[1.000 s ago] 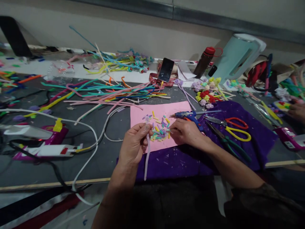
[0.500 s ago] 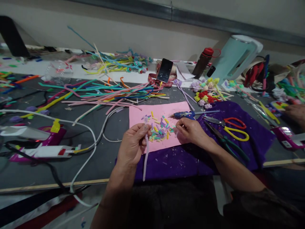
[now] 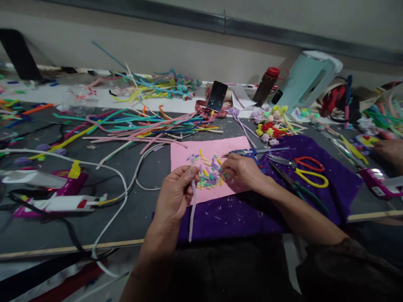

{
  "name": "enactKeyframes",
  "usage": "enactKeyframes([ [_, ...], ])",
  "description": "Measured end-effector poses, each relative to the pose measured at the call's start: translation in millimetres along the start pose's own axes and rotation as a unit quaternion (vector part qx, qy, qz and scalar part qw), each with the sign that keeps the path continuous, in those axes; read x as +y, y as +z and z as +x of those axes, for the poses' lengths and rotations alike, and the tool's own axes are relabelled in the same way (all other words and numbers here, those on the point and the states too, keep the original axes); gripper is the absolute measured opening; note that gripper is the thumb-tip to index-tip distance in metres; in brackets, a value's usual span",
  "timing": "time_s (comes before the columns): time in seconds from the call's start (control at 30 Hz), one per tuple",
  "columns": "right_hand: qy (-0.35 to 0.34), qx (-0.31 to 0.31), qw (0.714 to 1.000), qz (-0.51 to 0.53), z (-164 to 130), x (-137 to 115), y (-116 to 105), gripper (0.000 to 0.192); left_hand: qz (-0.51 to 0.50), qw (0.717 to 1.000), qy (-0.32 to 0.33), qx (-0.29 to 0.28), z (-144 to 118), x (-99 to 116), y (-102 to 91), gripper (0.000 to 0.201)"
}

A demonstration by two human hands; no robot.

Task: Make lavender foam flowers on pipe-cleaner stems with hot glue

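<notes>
Head view: left hand [image 3: 176,191] gripped a pale lilac fuzzy pipe-cleaner stem [image 3: 191,214], tiny flower bud already on top.
Right hand [image 3: 241,171] pinched at the pile of short coloured pipe-cleaner bits [image 3: 208,175] just beside it; plenty looked unused.

No legible text, label, brand, number or sign is found on any item. The white box [image 3: 67,202] at left carries red and yellow markings, too blurred to read.
</notes>
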State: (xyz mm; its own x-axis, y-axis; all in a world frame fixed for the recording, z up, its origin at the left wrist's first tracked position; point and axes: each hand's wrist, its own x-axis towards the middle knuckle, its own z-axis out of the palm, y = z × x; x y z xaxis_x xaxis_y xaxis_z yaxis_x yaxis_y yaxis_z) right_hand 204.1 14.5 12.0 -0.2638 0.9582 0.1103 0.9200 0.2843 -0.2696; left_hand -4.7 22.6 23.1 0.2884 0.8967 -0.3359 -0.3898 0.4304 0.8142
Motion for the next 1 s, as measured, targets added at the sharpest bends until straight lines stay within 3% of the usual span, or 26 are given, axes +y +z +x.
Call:
enactKeyframes([
  [0.23, 0.002, -0.040, 0.998, -0.044, 11, -7, 3, 0.017, 0.002, 1.000, 0.001, 0.001, 0, 1, 0.3, 0.022],
  [0.37, 0.016, 0.009, 0.993, 0.113, 9, -4, -1, 0.012, 0.021, 1.000, -0.006, 0.004, 0, 0, 0.9, 0.024],
  [0.43, 0.025, 0.016, 0.965, 0.260, 7, -2, -3, 0.008, 0.040, 0.999, -0.023, -0.007, -1, -1, 1.2, 0.025],
  [0.53, 0.051, -0.011, 0.894, 0.445, 4, -5, -4, 0.006, 0.067, 0.996, -0.046, -0.036, -1, -4, 1.6, 0.026],
  [0.63, 0.072, -0.020, 0.851, 0.519, 1, -15, -5, 0.010, 0.080, 0.994, -0.051, -0.056, 0, -7, 1.9, 0.026],
  [0.83, 0.074, 0.009, 0.840, 0.537, -1, -32, -8, 0.009, 0.091, 0.992, -0.063, -0.065, 2, -10, 2.2, 0.026],
  [1.0, 0.078, 0.009, 0.852, 0.518, -2, -35, -6, 0.010, 0.097, 0.992, -0.041, -0.070, 3, -12, 1.5, 0.026],
])
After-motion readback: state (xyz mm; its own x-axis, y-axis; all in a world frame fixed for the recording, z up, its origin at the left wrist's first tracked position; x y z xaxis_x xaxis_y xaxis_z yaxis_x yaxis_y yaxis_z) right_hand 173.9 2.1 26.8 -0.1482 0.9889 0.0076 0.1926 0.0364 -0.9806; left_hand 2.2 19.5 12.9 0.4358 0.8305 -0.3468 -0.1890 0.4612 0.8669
